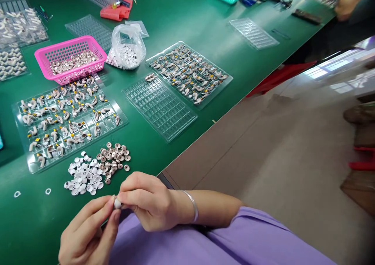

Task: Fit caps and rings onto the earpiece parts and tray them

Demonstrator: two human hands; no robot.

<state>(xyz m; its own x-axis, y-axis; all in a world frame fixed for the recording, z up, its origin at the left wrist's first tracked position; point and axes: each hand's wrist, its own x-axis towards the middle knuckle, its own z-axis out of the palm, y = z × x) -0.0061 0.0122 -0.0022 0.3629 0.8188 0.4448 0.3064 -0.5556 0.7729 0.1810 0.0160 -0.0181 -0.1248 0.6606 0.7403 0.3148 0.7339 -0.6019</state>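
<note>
Between the fingertips of both hands is a small rounded white piece (117,203), close to the table edge. My left hand (89,230) pinches it from the left, and my right hand (148,200), with a bangle on the wrist, grips it from the right. The fingers cover part of the piece. Just beyond them on the green table lie a heap of small white discs (84,175) and a heap of beige round caps (114,157) with holes. Two thin white rings (48,191) rest farther left.
A clear tray (123,121) of curved beige parts lies behind the heaps. Beyond are a pink basket (43,67), a bag of small pieces (129,54), a ridged clear tray (164,112) and another filled tray (225,86). Another person's hand (347,1) shows at upper right.
</note>
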